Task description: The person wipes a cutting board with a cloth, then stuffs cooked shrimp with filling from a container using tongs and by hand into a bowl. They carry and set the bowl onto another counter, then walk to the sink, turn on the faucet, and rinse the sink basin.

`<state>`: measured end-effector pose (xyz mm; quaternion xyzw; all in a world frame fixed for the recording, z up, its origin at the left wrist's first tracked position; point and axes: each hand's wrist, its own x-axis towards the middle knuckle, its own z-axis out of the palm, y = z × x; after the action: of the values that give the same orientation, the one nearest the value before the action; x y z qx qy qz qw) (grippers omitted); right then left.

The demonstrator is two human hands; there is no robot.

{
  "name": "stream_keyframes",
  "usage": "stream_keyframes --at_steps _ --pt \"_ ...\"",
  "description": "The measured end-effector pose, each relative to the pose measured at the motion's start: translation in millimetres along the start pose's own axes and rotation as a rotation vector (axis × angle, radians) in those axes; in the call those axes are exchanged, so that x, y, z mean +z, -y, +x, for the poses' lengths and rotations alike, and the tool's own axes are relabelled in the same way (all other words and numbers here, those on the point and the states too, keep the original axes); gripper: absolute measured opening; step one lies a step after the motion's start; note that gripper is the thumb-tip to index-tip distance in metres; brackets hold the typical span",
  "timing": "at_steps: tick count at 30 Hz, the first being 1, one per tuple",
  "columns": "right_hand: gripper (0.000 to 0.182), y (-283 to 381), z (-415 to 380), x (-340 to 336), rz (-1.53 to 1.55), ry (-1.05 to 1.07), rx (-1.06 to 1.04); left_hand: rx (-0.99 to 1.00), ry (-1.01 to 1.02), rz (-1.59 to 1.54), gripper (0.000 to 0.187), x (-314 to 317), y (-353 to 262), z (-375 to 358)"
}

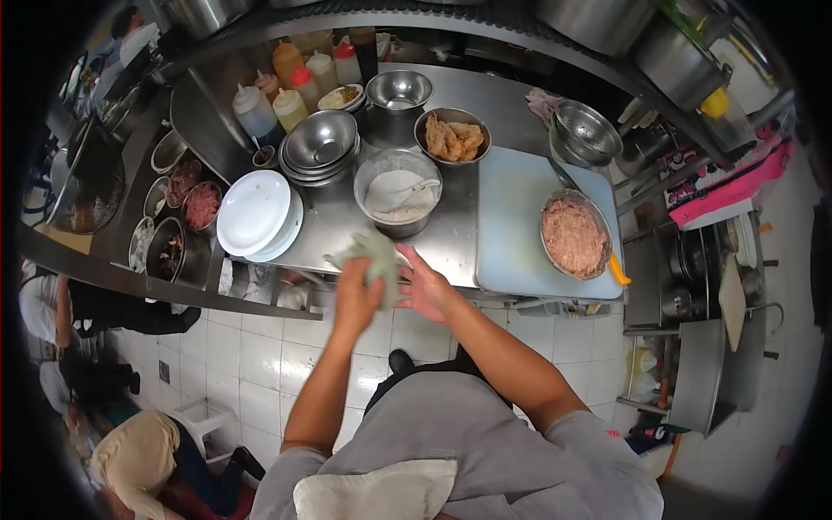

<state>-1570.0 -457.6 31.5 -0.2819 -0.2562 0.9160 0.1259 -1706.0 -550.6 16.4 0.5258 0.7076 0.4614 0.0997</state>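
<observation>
A pale green cloth [374, 251], slightly blurred, is gripped by my left hand [357, 295] just in front of the steel counter's edge. Beside it, my right hand [423, 288] has its palm turned up and its fingers apart, close to the hanging cloth. Beyond both hands stands a metal pot of white flour [399, 186] with a pale scoop inside. Fried pieces [452, 140] fill a steel bowl behind it. Right of these, a bowl of raw ground meat [572, 236] rests on a white cutting board [511, 217], a yellow-handled knife [619, 269] beside it.
White plates [253, 212] and nested steel bowls [321, 140] stand on the left, with sauce bottles [299, 87] behind. Containers of raw meat [202, 206] sit farther left. A shelf with large pots [598, 24] overhangs the back. Another person [143, 459] bends down at lower left.
</observation>
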Motion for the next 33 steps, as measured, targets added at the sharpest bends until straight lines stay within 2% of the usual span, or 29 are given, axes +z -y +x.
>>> stream_keyframes --at_steps 1,2,4,5,6,8,9,12,13,15,16,18,19,21,23,28,30,31,33 --pt "0.054 -5.3 13.2 -13.6 0.09 0.064 -0.039 0.033 0.084 -0.084 0.03 10.7 -2.9 -6.9" --pt "0.054 -2.0 15.8 -15.8 0.085 0.061 -0.045 0.039 0.083 -0.09 0.03 15.8 -12.1 -4.7" --pt "0.045 5.9 15.4 -22.3 -0.192 -0.111 -0.123 -0.141 0.092 -0.3 0.03 16.0 -27.8 -4.2" --pt "0.037 5.9 25.5 -35.0 -0.117 -0.177 -0.149 -0.174 0.036 -0.297 0.026 13.7 -22.2 2.8" --pt "0.037 15.8 22.3 -34.6 -0.123 -0.177 -0.148 -0.175 0.032 -0.3 0.026 10.4 -13.2 10.9" --pt "0.031 41.8 4.5 -34.5 -0.438 -0.219 -0.164 -0.588 -0.039 -0.446 0.021 5.3 2.2 29.6" --pt "0.029 54.9 -8.6 -32.5 -0.506 -0.273 -0.22 -0.695 -0.034 -0.636 0.025 3.6 -1.4 40.3" --pt "0.027 96.5 -40.3 -26.3 -0.662 -0.4 -0.471 -0.807 0.027 -0.821 0.032 12.5 3.6 60.3" --pt "0.027 110.4 -38.5 -31.7 -0.663 -0.401 -0.475 -0.823 0.08 -0.825 0.036 14.3 3.9 66.6" --pt "0.031 136.3 -27.0 -43.2 -0.929 -0.553 -0.577 -0.841 0.086 -0.789 0.035 22.7 3.1 76.8" --pt "0.031 141.7 -14.8 -51.2 -0.934 -0.554 -0.565 -0.864 0.088 -0.754 0.035 27.5 3.4 80.4" --pt "0.042 143.8 13.0 -66.5 -1.827 -0.703 -0.614 -0.871 0.079 -0.785 0.032 29.4 1.2 86.5" --pt "0.042 144.0 23.1 -71.8 -1.837 -0.687 -0.59 -0.865 0.072 -0.811 0.03 28.7 0.7 86.5" --pt "0.053 140.4 39.3 -75.8 -2.129 -0.434 -0.226 -0.899 0.022 -0.802 0.028 26.8 -0.2 82.5" --pt "0.055 131.8 54.8 -84.5 -2.201 -0.423 -0.2 -0.921 -0.041 -0.81 0.027 20.7 -2.3 75.7" --pt "0.055 122.4 91.6 -103.2 -2.386 -0.477 -0.218 -0.909 -0.049 -0.838 0.022 -1.7 4.0 47.7" --pt "0.048 109.2 90.5 -101.4 -2.324 -0.63 -0.365 -0.944 -0.07 -0.847 0.021 -14.3 7.9 38.6" --pt "0.048 100.9 84.6 -103.7 -2.322 -0.639 -0.361 -0.938 -0.093 -0.856 0.022 -19.0 8.2 35.9" --pt "0.042 76.5 68.8 -109.9 -2.369 -0.648 -0.505 -0.933 -0.106 -0.868 0.022 -27.2 13.7 30.9"
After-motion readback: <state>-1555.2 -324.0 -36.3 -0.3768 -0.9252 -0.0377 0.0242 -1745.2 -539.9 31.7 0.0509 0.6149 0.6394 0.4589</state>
